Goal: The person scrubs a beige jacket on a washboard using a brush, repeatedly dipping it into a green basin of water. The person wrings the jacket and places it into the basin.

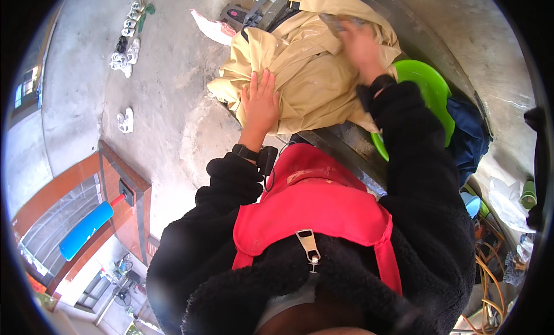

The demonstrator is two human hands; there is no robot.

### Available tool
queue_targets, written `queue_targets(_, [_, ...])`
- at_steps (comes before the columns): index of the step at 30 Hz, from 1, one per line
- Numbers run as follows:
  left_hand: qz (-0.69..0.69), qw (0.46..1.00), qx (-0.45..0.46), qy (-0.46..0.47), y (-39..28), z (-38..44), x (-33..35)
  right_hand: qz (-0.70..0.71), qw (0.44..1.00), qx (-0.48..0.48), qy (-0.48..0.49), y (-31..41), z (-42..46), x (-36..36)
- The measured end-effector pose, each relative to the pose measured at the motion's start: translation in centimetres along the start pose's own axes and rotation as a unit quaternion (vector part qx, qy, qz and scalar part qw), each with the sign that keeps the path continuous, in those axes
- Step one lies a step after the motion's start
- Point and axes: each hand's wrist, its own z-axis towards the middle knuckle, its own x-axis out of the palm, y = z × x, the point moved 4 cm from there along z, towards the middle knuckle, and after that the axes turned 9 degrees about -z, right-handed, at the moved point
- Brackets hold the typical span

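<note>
A wet-looking tan garment or cloth (pixel 303 80) lies bunched on a dark ledge in front of me. My left hand (pixel 262 99) rests flat on its near left part, fingers spread. Blurred by motion, my right hand (pixel 361 47) is over the upper right part of the cloth; a greyish object, possibly a brush, shows at its fingers, too blurred to name surely. How its fingers close on that object cannot be made out. A green plastic basin (pixel 426 82) stands just right of the cloth, partly behind my right sleeve.
Dark blue cloth (pixel 467 131) lies beside the basin. A white and red bag (pixel 214 28) is on the concrete floor beyond the tan cloth. Several shoes (pixel 130 28) stand by the left wall. At the lower right are an orange hose (pixel 491 287) and a clear plastic bag (pixel 506 203).
</note>
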Motion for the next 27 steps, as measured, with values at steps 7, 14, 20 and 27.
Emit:
queue_targets(7, [-0.016, 1.000, 0.014, -0.014, 0.6, -0.1, 0.2, 0.049, 0.993, -0.014, 0.111, 6.9, -0.1, 4.0])
queue_targets(14, [-0.007, 1.000, 0.005, -0.009, 0.1, 0.0, 0.5, 0.126, 0.988, -0.024, 0.089, 11.5, -3.3, 5.8])
queue_targets(20, [-0.031, 0.999, 0.012, -0.026, -0.2, 0.2, 0.1, -0.075, 0.992, 0.039, 0.092, -3.2, 0.9, 5.2])
queue_targets(27, [0.008, 1.000, 0.008, 0.008, 0.3, 0.3, 0.5, 0.083, 0.986, -0.101, 0.104, 11.4, -6.2, 3.7])
